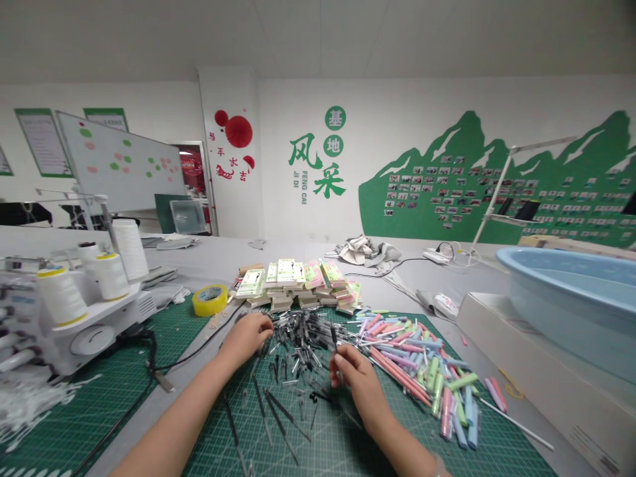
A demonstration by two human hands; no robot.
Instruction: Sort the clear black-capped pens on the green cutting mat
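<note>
My right hand [352,371] is closed, with thumb and fingers pinching a thin black pen-like piece [334,334] that stands nearly upright. Curled at the left edge of a heap of small black and clear parts [303,331] is my left hand [248,334]; whatever its fingertips hold is hidden. Several long dark sticks [281,424] lie on the green cutting mat [348,450] between my forearms. Pastel tubes [437,371] in pink, blue, green and purple are heaped to the right of my right hand.
Behind the heap are stacked small boxes [291,275] and a roll of yellow tape [209,300]. A sewing machine [94,331] with thread cones stands at left. At right a blue basin [571,278] rests on a white box [527,371]. A black cable [199,358] crosses the left side.
</note>
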